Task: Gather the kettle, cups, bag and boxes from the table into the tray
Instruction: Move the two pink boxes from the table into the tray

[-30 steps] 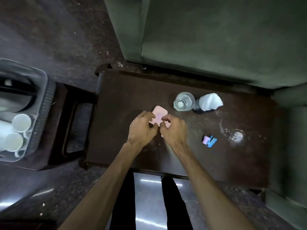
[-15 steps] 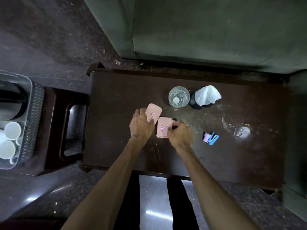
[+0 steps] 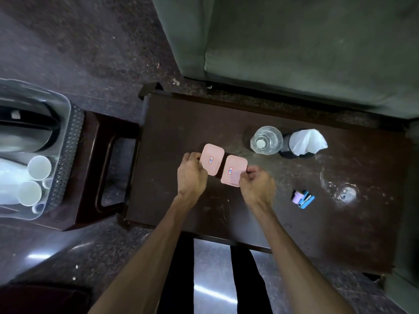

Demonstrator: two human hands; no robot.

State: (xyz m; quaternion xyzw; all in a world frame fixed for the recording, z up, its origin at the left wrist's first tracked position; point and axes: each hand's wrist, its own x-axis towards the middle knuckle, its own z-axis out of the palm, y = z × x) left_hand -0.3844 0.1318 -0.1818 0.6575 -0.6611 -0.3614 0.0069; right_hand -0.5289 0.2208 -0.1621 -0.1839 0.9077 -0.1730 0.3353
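Since a second ago the two pink boxes have come apart: they were bunched under both hands, now each hand has its own. The left hand (image 3: 191, 177) grips the left pink box (image 3: 212, 159) by its left edge, fingers curled round the rim; the right hand (image 3: 257, 185) pinches the right pink box (image 3: 233, 170) at its right edge, fingers bent onto the lid. Both boxes sit over the middle of the desk (image 3: 249, 218), almost touching, lids up, each with a small label (cannot tell if they are lifted or resting). My read: small plastic lidded boxes, light, stiff, smooth, so an edge pinch could slip; a grip across the short sides should be safer, and lids may pop if squeezed. The tray (image 3: 68, 123) stands off to the left on a dark stool (image 3: 95, 166), well apart from the desk, with the kettle (image 3: 27, 130) and white cups (image 3: 39, 167) already in it; free room looks tight, so the boxes probably go at the near end or on top. Around them: a clear glass (image 3: 266, 140) and a dark holder with white tissue (image 3: 302, 142) just behind the right box, a small blue and lilac clip (image 3: 302, 198) to the right. The leftward path looks open; the glass is the thing to miss.
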